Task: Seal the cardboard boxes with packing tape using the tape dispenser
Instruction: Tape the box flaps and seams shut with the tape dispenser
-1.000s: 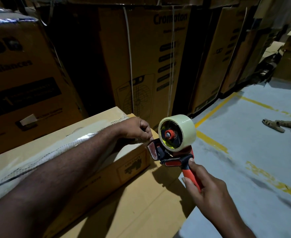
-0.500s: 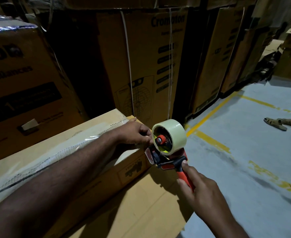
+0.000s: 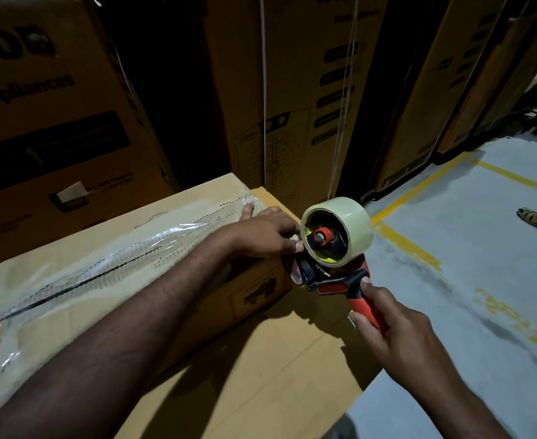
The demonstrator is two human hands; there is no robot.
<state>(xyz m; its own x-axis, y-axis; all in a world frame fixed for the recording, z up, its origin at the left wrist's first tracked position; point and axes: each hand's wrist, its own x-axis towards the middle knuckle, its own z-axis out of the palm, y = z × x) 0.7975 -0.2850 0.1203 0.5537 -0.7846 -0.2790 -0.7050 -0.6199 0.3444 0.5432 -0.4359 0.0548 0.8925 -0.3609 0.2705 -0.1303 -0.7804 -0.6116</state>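
Now right hand point(image 3: 396, 337) grips tape dispenser point(image 3: 330, 277), left hand point(image 3: 260, 232) seemingly pinching tape point(image 3: 355, 217) at box point(image 3: 71, 248)

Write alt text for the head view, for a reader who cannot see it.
A person's right hand grips a red-and-black tape dispenser carrying a beige tape roll at the end of a brown cardboard box, whose top seam is covered by clear tape. The left hand rests on that end, fingertips at the dispenser's front. Printed cartons stand behind.

floor point(image 3: 482, 280): grey, yellow lines point(image 3: 409, 245) | tall cartons point(image 3: 292, 90) standing on it | taped box point(image 3: 102, 248) on flat cardboard point(image 3: 260, 375)
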